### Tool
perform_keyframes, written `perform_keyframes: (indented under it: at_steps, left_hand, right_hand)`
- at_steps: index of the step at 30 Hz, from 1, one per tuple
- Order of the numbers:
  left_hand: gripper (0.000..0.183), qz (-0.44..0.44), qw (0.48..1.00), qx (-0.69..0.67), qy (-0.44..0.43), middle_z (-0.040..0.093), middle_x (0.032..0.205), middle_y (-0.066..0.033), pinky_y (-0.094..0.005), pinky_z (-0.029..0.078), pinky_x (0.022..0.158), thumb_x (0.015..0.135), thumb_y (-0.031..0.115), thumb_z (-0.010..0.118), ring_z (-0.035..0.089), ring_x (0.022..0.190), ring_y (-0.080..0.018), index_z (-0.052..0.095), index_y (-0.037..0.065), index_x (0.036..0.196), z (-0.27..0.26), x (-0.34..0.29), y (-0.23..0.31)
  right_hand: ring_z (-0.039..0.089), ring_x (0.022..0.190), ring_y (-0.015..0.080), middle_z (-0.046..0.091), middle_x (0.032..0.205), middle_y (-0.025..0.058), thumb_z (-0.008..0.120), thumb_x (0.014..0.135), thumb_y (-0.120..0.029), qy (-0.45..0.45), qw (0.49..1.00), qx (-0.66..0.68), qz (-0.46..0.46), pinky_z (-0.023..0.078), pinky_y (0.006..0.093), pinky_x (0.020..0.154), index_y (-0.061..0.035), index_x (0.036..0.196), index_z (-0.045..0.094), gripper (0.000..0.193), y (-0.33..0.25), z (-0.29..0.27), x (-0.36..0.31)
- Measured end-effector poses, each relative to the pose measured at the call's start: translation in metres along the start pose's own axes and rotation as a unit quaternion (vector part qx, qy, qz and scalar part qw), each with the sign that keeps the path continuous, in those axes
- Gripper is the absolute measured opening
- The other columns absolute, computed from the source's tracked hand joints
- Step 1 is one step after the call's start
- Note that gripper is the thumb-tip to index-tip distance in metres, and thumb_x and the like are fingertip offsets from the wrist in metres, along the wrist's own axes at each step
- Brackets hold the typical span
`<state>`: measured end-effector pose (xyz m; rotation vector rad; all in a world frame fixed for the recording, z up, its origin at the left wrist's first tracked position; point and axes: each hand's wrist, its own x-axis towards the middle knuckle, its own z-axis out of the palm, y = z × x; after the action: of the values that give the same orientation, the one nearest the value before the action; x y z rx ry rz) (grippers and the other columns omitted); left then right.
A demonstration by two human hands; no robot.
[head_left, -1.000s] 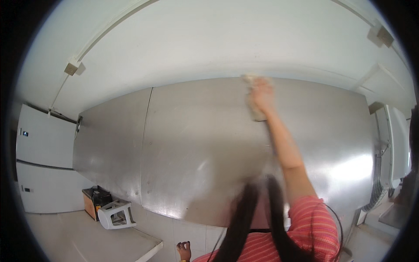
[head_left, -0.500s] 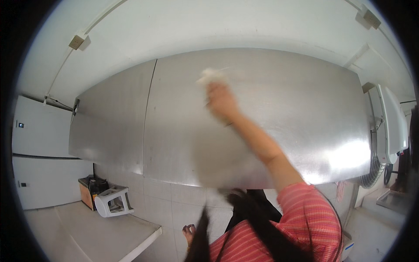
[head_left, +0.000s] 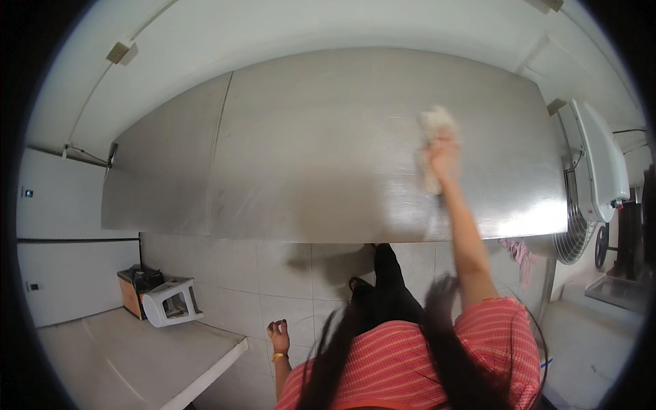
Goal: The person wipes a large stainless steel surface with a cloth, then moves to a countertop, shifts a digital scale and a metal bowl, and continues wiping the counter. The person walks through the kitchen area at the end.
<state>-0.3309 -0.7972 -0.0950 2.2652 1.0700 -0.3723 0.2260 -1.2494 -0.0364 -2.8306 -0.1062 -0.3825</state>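
My right hand (head_left: pixel 444 156) presses a whitish cloth (head_left: pixel 436 121) flat against the stainless steel table (head_left: pixel 307 130), right of its middle. Part of the cloth sticks out ahead of my fingers and part hangs past the palm. Both are slightly smeared by motion. My left hand (head_left: pixel 279 335), with a yellow band at the wrist, hangs low beside my body, over the floor and away from the table. Its fingers are loosely curled and apart, with nothing seen in them.
A seam (head_left: pixel 219 130) crosses the table's left part. At the right end stand a white appliance (head_left: pixel 598 160) and a wire-guarded fan (head_left: pixel 572 229). Lower left, a counter (head_left: pixel 137 362) holds a grey plastic frame (head_left: pixel 171 301) and a dark box (head_left: pixel 140 283). A pink cloth (head_left: pixel 521 256) hangs at right.
My right hand has swept the cloth rightward across the table. The view has shifted, so the table sits higher and more of my legs and left hand show.
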Motion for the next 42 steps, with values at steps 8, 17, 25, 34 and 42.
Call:
perform_keyframes:
  at_steps: [8, 17, 25, 34, 42]
  left_hand:
    - [0.037, -0.026, 0.995, -0.089, 0.037, 0.041, 0.127, -0.0238, -0.0425, 0.032, 0.103, 0.093, 0.028, 0.052, 0.038, 0.122, -0.0369, 0.056, 0.000, 0.116, 0.022, -0.052, -0.017]
    - [0.034, 0.031, 0.991, -0.087, 0.100, 0.047, 0.122, -0.0225, -0.0430, 0.033, 0.101, 0.093, 0.025, 0.052, 0.038, 0.120, -0.0351, 0.056, -0.001, 0.115, 0.044, -0.075, -0.060]
    - [0.034, -0.033, 0.991, -0.099, 0.082, 0.042, 0.126, -0.0256, -0.0432, 0.033, 0.101, 0.091, 0.027, 0.055, 0.039, 0.119, -0.0380, 0.057, 0.000, 0.112, 0.033, -0.090, -0.033]
    - [0.043, 0.007, 0.996, -0.083, 0.021, 0.043, 0.123, -0.0267, -0.0444, 0.033, 0.100, 0.092, 0.033, 0.052, 0.041, 0.116, -0.0381, 0.057, -0.005, 0.111, 0.084, -0.081, -0.062]
    - [0.039, 0.090, 0.995, -0.031, 0.021, 0.043, 0.121, -0.0288, -0.0459, 0.037, 0.095, 0.093, 0.029, 0.052, 0.044, 0.111, -0.0399, 0.054, -0.007, 0.108, 0.054, -0.004, -0.051]
  right_hand:
    - [0.019, 0.139, 0.0339, 0.027, 0.148, 0.0167, 0.035, 0.094, -0.041, 0.017, 1.000, -0.022, -0.006, 0.013, 0.0480, 0.113, -0.0033, 0.143, 0.028, 0.061, -0.124, 0.032, -0.014]
    - [0.016, 0.140, 0.0296, 0.022, 0.150, 0.0140, 0.036, 0.095, -0.036, -0.127, 0.934, 0.164, -0.290, 0.011, 0.0456, 0.114, -0.0031, 0.142, 0.030, 0.057, -0.421, 0.044, -0.156]
    - [0.022, 0.138, 0.0343, 0.027, 0.147, 0.0180, 0.045, 0.091, -0.030, 0.011, 0.988, 0.125, -0.085, 0.015, 0.0512, 0.111, 0.0015, 0.140, 0.030, 0.060, -0.293, 0.028, -0.107]
    - [0.024, 0.137, 0.0309, 0.027, 0.148, 0.0149, 0.041, 0.094, -0.033, -0.119, 0.925, 0.167, -0.321, 0.016, 0.0443, 0.113, -0.0035, 0.142, 0.028, 0.058, -0.342, 0.001, -0.179]
    - [0.018, 0.140, 0.0263, 0.023, 0.151, 0.0096, 0.035, 0.095, -0.033, -0.082, 0.986, 0.081, -0.118, 0.012, 0.0432, 0.114, -0.0104, 0.144, 0.028, 0.054, -0.134, -0.042, -0.163]
